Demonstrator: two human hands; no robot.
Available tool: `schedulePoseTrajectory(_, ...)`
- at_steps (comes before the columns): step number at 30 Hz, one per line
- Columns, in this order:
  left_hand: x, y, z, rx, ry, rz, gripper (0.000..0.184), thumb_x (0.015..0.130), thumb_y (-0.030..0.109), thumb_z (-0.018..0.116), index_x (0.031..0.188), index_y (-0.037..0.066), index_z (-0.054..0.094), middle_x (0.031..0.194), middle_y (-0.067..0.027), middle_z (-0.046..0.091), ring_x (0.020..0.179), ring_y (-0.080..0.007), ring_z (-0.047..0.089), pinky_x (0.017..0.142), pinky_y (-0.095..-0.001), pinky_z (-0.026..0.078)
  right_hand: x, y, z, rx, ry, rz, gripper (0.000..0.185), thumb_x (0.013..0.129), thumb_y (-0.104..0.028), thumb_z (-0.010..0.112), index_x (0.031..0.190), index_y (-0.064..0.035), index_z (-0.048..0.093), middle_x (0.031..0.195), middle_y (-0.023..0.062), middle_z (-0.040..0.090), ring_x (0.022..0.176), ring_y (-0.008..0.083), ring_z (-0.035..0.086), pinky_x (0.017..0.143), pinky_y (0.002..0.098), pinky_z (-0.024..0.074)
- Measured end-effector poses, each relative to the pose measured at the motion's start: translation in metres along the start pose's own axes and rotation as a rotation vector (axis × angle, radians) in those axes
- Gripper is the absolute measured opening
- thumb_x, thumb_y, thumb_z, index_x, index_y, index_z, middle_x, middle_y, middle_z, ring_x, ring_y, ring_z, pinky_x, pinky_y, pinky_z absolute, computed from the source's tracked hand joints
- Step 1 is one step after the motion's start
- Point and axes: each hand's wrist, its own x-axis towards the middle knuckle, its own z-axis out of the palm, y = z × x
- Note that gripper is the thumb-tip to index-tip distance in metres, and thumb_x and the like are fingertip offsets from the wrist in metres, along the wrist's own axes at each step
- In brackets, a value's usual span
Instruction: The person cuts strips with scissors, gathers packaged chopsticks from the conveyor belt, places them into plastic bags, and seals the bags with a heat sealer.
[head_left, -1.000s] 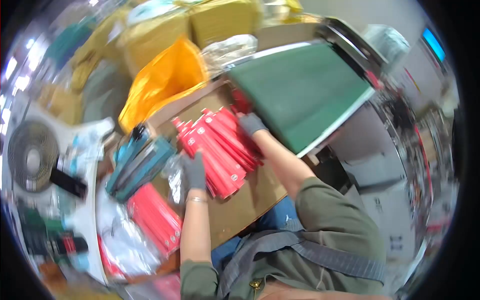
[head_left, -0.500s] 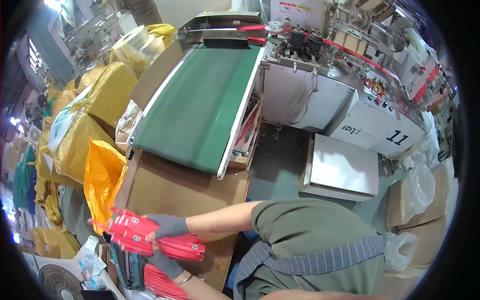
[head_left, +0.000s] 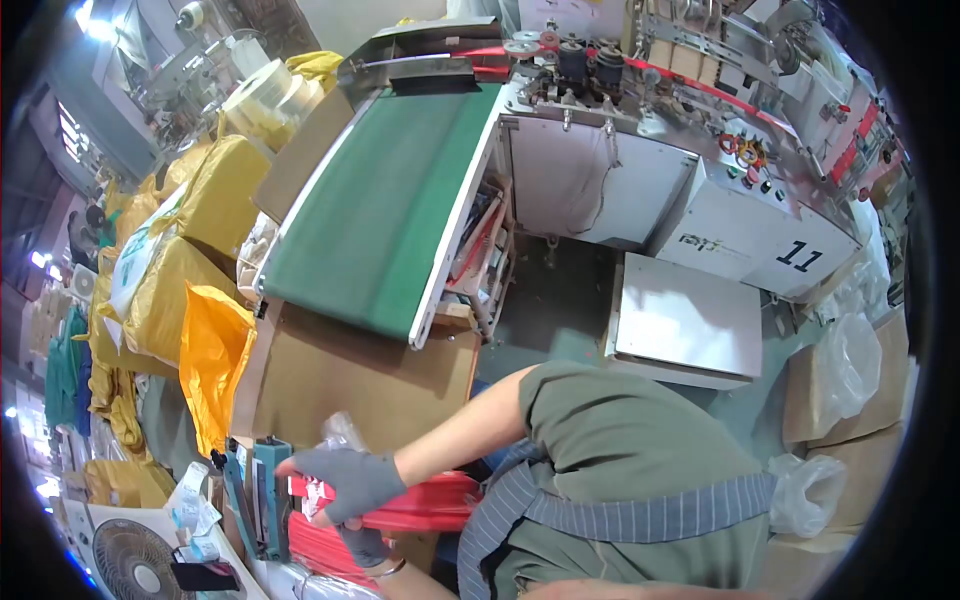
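Note:
A bundle of flat red packets [head_left: 430,503] is gripped between my two gloved hands at the lower middle. My right hand [head_left: 352,484], in a grey fingerless glove, lies over the top of the bundle with its fingers closed on it. Below it, my left hand [head_left: 364,545] holds the underside, partly hidden by the packets. More red packets [head_left: 322,552] lie stacked just beneath. Close to my fingertips on the left stands a teal sealing device [head_left: 268,498]. A clear plastic bag [head_left: 342,432] sits behind my right hand.
A green conveyor belt [head_left: 385,210] slopes down to a cardboard surface [head_left: 360,370]. An orange bag [head_left: 213,365] and yellow sacks [head_left: 165,300] are at left, a fan [head_left: 135,565] at lower left. A machine [head_left: 745,230] and white box [head_left: 685,320] stand at right.
The bundle and both hands have moved down and slightly right, to beside the teal device. The red packets now lie level above the stack. Earlier, they were spread on the cardboard.

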Motion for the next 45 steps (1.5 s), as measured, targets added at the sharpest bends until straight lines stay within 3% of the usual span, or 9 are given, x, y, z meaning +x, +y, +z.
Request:
schedulePoseTrajectory(4, -0.027, -0.034, 0.064, -0.407, -0.052, -0.049, 0.089, 0.076, 0.067, 0.062, 0.136, 0.007, 0.035, 0.130, -0.0104, 0.046, 0.117, -0.0256, 0.049, 0.100, -0.0428, 0.044, 0.010, 0.038, 0.003, -0.063, -0.106, -0.170, 0.059, 0.072, -0.024, 0.072, 0.125, -0.0051, 0.054, 0.115, 0.0158, 0.060, 0.088, 0.0227, 0.064, 0.076, 0.0320, 0.0525)
schedulePoseTrajectory(6, -0.036, -0.048, 0.066, -0.350, 0.002, -0.041, 0.089, 0.078, 0.068, 0.061, 0.136, 0.007, 0.034, 0.131, -0.0095, 0.046, 0.117, -0.0236, 0.050, 0.099, -0.0419, 0.044, 0.011, 0.049, -0.013, 0.362, -0.756, 0.222, 0.048, 0.074, -0.017, 0.070, 0.119, -0.0021, 0.060, 0.102, 0.0133, 0.066, 0.079, 0.0197, 0.065, 0.071, 0.0304, 0.0531)
schedulePoseTrajectory(17, -0.054, 0.063, 0.144, 0.827, 0.139, 0.475, 0.036, 0.096, 0.018, 0.051, 0.127, 0.003, 0.057, 0.084, -0.0023, 0.058, 0.068, -0.0082, 0.049, 0.059, -0.0220, 0.041, 0.009, 0.108, 0.052, 0.953, -0.224, 0.157, 0.020, 0.079, -0.017, 0.065, 0.092, -0.0027, 0.067, 0.084, 0.0091, 0.066, 0.069, 0.0201, 0.064, 0.064, 0.0315, 0.0521)
schedulePoseTrajectory(23, -0.083, -0.025, 0.092, 0.883, 0.586, 0.615, 0.021, 0.094, 0.020, 0.057, 0.090, -0.001, 0.058, 0.073, -0.0066, 0.057, 0.063, -0.0166, 0.049, 0.060, -0.0330, 0.043, -0.051, 0.133, 0.030, 0.429, -0.333, 0.242, 0.020, 0.081, -0.023, 0.065, 0.087, -0.0034, 0.067, 0.084, 0.0134, 0.066, 0.069, 0.0259, 0.064, 0.062, 0.0358, 0.0508)
schedulePoseTrajectory(30, -0.137, -0.063, 0.093, 0.746, -0.056, 0.382, 0.025, 0.091, 0.023, 0.060, 0.081, 0.000, 0.053, 0.066, -0.0056, 0.050, 0.060, -0.0205, 0.045, 0.060, -0.0375, 0.041, -0.146, 0.170, -0.015, -0.625, -0.298, 0.339, 0.025, 0.084, -0.029, 0.065, 0.083, -0.0042, 0.066, 0.084, 0.0184, 0.066, 0.070, 0.0326, 0.064, 0.060, 0.0408, 0.0493)
schedulePoseTrajectory(34, -0.060, 0.046, 0.157, 0.958, 0.261, 0.256, 0.016, 0.085, 0.007, 0.059, 0.078, 0.004, 0.044, 0.079, -0.0008, 0.043, 0.072, -0.0112, 0.040, 0.065, -0.0277, 0.039, -0.061, 0.062, -0.038, -0.633, 0.202, -0.299, 0.017, 0.080, -0.021, 0.062, 0.091, -0.0097, 0.055, 0.075, 0.0147, 0.060, 0.071, 0.0374, 0.062, 0.062, 0.0468, 0.0467)
schedulePoseTrajectory(40, 0.030, 0.106, 0.043, 1.394, 0.138, 0.936, 0.008, 0.084, 0.008, 0.061, 0.082, 0.001, 0.061, 0.070, -0.0049, 0.054, 0.065, -0.0112, 0.052, 0.055, -0.0285, 0.040, 0.025, 0.001, -0.046, -0.887, 0.216, -0.436, 0.015, 0.075, -0.018, 0.061, 0.088, -0.0103, 0.060, 0.073, 0.0133, 0.064, 0.068, 0.0353, 0.064, 0.062, 0.0452, 0.0496)
schedulePoseTrajectory(43, 0.034, 0.120, 0.043, 1.269, 0.095, 0.117, 0.018, 0.080, 0.015, 0.057, 0.071, 0.001, 0.064, 0.059, -0.0119, 0.059, 0.052, -0.0227, 0.057, 0.048, -0.0364, 0.042, 0.050, -0.036, -0.077, -1.132, 0.028, 0.041, 0.018, 0.073, -0.021, 0.062, 0.086, -0.0132, 0.073, 0.083, 0.0150, 0.069, 0.080, 0.0332, 0.067, 0.071, 0.0428, 0.0530)
schedulePoseTrajectory(45, 0.037, 0.121, 0.056, 1.440, 0.365, 0.341, 0.026, 0.082, 0.019, 0.052, 0.071, 0.000, 0.065, 0.062, -0.0176, 0.062, 0.054, -0.0316, 0.061, 0.054, -0.0440, 0.046, 0.053, -0.043, -0.081, -0.861, 0.215, -0.114, 0.015, 0.076, -0.023, 0.062, 0.085, -0.0146, 0.071, 0.084, 0.0128, 0.069, 0.083, 0.0322, 0.066, 0.073, 0.0421, 0.0520)
